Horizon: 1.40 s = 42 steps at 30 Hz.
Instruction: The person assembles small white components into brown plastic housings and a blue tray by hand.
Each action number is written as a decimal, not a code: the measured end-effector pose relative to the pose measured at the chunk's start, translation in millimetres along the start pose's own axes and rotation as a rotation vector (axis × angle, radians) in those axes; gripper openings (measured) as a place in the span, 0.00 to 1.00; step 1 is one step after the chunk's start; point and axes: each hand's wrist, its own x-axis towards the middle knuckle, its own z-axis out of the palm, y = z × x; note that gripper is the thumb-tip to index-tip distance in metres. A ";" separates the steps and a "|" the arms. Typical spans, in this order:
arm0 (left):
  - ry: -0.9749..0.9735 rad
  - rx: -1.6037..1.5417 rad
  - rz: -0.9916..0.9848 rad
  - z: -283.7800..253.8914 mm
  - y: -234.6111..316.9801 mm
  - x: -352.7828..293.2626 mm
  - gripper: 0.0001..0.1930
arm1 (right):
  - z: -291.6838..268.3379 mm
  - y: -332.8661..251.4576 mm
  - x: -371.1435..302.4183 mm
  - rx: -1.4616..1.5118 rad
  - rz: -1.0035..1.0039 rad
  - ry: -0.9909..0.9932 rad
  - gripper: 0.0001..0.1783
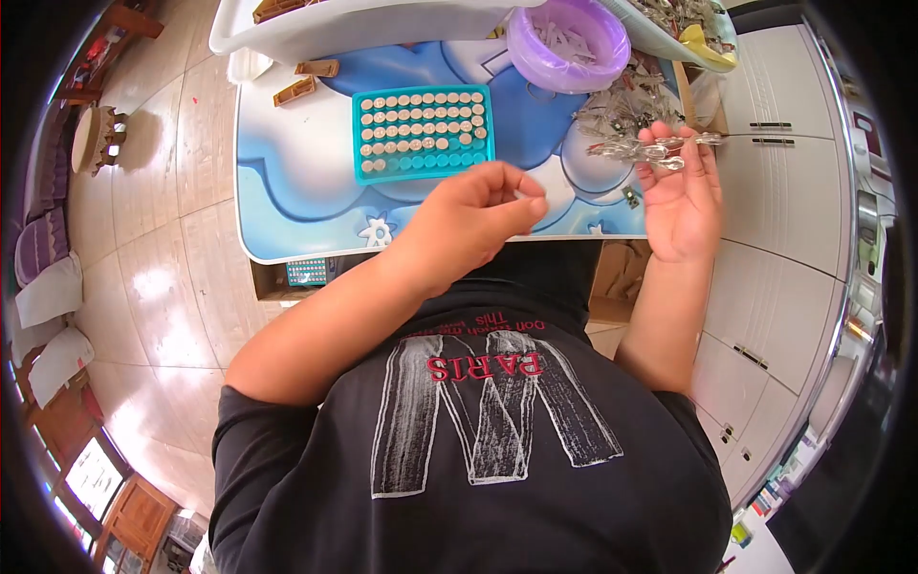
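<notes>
Here's the left hand (pixel 469 215) out over the blue-and-white surface (pixel 316 206), its fingers curled in and the thumb close to the index finger; whether anything is pinched there, I can't tell. Over on the right, the right hand (pixel 681 220) is turned palm up, fingers half bent around a bunch of clear, wiry pieces (pixel 660 153) that fans out on both sides of the grip. Just beyond the left fingers, and a little to their left, sits the teal tray (pixel 358 143), its upper rows mostly filled with round pale discs (pixel 415 115), the row nearest those fingers showing just two at its left end. Right behind the right fingers, a loose heap of similar clear pieces (pixel 617 110); farther back and to their left, a purple bowl (pixel 564 78) with more whitish bits inside. And a small green piece (pixel 630 197) lies just left of the right palm!
</notes>
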 end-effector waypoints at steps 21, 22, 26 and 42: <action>0.037 -0.341 0.019 26.2 -10.9 40.8 0.07 | 23.4 25.0 -29.9 0.019 0.264 -0.115 0.23; 0.044 -0.337 0.017 26.1 -11.9 40.9 0.07 | 21.3 25.0 -30.6 0.007 0.255 -0.166 0.26; 0.053 -0.390 0.031 23.3 -16.7 42.9 0.07 | 25.6 27.3 -35.9 -0.107 0.181 -0.271 0.30; -0.057 -0.264 0.110 15.7 -16.6 37.8 0.07 | -0.5 -9.7 -31.9 0.071 0.357 -0.110 0.31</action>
